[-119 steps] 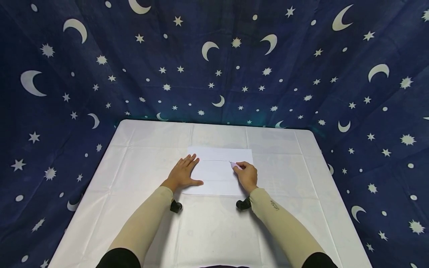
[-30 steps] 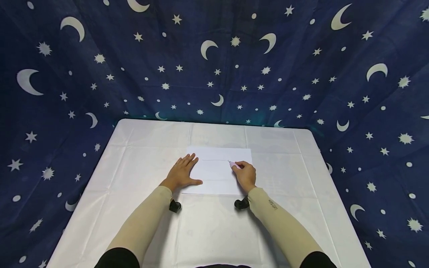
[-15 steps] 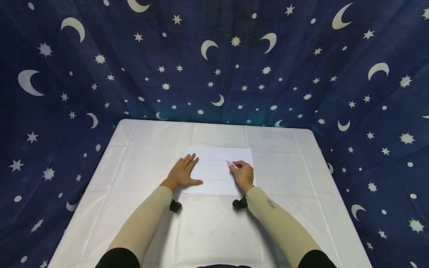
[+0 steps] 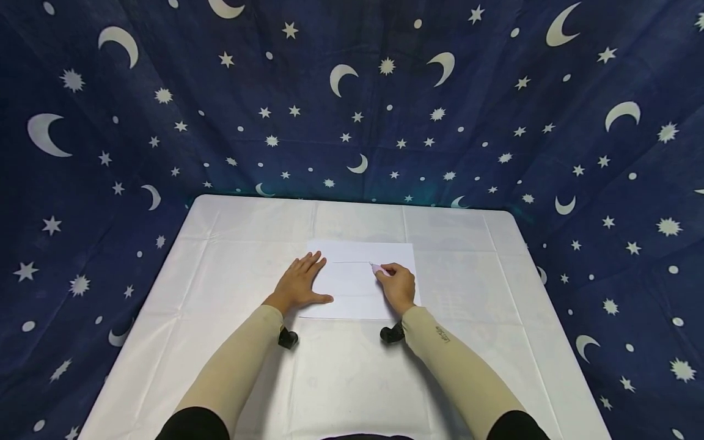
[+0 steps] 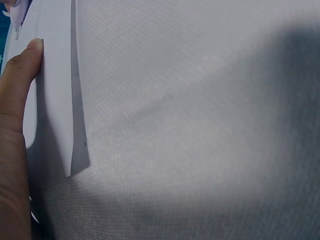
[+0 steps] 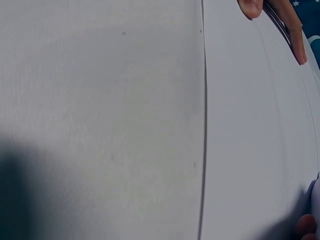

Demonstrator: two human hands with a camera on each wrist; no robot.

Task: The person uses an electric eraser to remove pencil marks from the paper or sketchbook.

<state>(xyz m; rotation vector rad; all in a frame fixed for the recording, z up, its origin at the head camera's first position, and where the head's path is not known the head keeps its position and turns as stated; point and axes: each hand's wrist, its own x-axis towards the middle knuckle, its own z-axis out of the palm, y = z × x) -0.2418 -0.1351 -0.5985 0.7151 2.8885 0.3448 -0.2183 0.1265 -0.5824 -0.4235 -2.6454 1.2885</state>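
Observation:
A white sheet of paper [image 4: 352, 284] lies on the table in the head view, with a thin dark line [image 4: 352, 262] across its upper part. My left hand [image 4: 299, 284] rests spread over the sheet's left edge, thumb pointing inward. Its thumb [image 5: 22, 70] shows on the paper in the left wrist view. My right hand [image 4: 399, 286] pinches a lilac pen [image 4: 377, 269], whose thin tip is at the line's right end. In the right wrist view only a bit of the pen [image 6: 315, 200] and some fingertips [image 6: 305, 225] show at the lower right edge.
A white cloth with fold creases covers the table [image 4: 247, 226]. Behind and beside it hangs a dark blue curtain [image 4: 308, 85] with moons and stars. Black wrist cameras sit at the left wrist [image 4: 288, 338] and the right wrist [image 4: 392, 333].
Over the last second my right hand and the pen have shifted slightly left along the line. My left hand stays in place on the paper.

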